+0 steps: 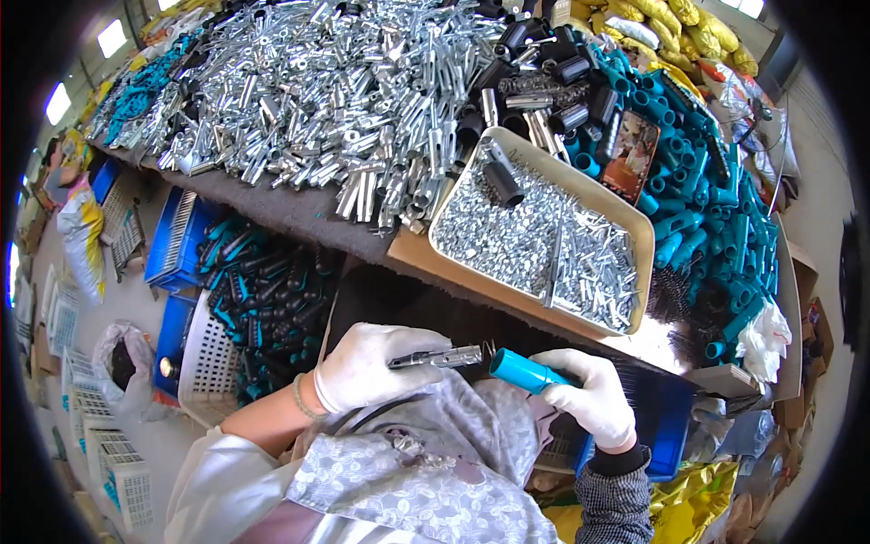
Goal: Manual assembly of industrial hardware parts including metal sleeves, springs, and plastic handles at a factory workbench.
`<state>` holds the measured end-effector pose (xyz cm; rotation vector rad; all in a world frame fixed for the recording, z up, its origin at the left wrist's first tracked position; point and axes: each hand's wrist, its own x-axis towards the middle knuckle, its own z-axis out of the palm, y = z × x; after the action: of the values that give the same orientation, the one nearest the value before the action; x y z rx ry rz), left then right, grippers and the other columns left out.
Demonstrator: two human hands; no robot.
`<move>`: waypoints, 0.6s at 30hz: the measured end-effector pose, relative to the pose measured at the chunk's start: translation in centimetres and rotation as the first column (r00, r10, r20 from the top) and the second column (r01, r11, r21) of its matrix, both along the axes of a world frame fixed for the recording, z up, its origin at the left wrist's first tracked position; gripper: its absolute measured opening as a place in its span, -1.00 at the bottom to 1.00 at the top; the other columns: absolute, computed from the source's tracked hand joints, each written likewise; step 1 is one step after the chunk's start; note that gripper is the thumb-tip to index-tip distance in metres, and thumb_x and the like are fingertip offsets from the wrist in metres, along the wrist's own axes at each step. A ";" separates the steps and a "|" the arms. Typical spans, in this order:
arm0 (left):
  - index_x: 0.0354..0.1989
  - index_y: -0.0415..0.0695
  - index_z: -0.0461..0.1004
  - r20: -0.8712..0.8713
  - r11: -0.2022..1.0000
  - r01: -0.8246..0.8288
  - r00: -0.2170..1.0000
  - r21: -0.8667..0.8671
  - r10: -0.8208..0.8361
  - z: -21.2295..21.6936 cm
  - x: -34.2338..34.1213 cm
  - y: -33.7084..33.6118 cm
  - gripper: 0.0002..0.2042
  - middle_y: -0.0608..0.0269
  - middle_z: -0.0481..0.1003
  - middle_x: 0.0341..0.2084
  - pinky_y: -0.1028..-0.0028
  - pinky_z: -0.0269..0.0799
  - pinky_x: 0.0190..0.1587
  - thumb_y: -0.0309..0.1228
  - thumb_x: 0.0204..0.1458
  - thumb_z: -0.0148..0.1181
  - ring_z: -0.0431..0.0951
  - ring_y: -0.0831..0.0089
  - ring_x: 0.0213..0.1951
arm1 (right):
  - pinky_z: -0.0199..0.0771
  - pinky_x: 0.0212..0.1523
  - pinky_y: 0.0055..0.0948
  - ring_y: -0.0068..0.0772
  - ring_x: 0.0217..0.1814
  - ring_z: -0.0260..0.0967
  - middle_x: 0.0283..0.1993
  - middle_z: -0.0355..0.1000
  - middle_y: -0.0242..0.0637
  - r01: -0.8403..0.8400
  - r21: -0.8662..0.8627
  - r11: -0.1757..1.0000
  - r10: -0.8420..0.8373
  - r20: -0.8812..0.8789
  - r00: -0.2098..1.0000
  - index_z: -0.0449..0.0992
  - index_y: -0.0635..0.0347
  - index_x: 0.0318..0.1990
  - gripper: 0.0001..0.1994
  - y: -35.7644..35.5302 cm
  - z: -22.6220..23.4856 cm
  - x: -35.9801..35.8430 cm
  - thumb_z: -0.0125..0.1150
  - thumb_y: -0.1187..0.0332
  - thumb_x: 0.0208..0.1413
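Note:
My left hand, in a white glove, is closed around a slotted silver metal tube that points to the right. My right hand, also gloved, grips a teal plastic sleeve with its open end toward the metal tube. The two parts are a small gap apart, above my lap. A thin coiled spring shows in that gap; what supports it cannot be made out. Beyond my hands, a cream tray of small metal pins and bits stands on the table, with a black cylinder lying in it.
A large heap of silver metal parts covers the table at the back. Teal sleeves are piled at right, beside a phone. At left, a white basket stands by black-and-teal pieces. A blue crate sits at lower right.

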<state>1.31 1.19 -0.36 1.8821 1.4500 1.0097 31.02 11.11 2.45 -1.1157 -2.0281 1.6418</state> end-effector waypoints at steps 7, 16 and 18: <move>-0.10 -0.10 0.60 -0.151 0.968 0.251 0.957 -0.002 -0.248 -0.2 -0.1 -1.0 -0.66 0.14 0.63 -0.34 0.32 0.57 -0.22 -0.23 -0.04 0.37 0.66 0.20 -0.38 | 0.57 -0.18 -0.43 -0.38 -0.31 0.59 -0.24 0.61 -0.13 -0.304 0.103 0.947 0.293 0.111 0.950 0.61 0.28 -0.04 -0.54 0.1 0.1 -2.1 0.50 0.20 -0.06; 0.03 -0.05 0.53 -0.195 0.949 0.304 0.929 -0.078 -0.314 0.0 1.3 -1.4 -0.53 0.24 0.58 -0.11 0.31 0.58 -0.19 -0.16 -0.07 0.40 0.66 0.19 -0.26 | 0.24 -0.47 -0.68 -0.75 -0.48 0.24 -0.35 0.46 -0.37 -0.255 -0.426 0.868 0.248 -0.072 0.966 0.40 0.37 0.23 -0.49 -2.0 -2.3 -4.4 0.34 0.31 0.18; 0.07 -0.01 0.53 -0.116 0.937 0.314 0.936 -0.150 -0.332 -0.3 1.6 -1.3 -0.51 0.16 0.56 -0.08 0.26 0.56 -0.12 -0.15 -0.06 0.39 0.62 0.14 -0.15 | 0.23 -0.48 -0.67 -0.74 -0.49 0.24 -0.35 0.46 -0.39 -0.238 -0.458 0.857 0.228 -0.078 0.971 0.36 0.37 0.26 -0.46 -2.2 -2.5 -4.5 0.34 0.33 0.17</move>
<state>2.95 -0.13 -0.68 2.0430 1.1927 0.6230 26.56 8.88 -0.06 -1.0084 -1.8613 2.3447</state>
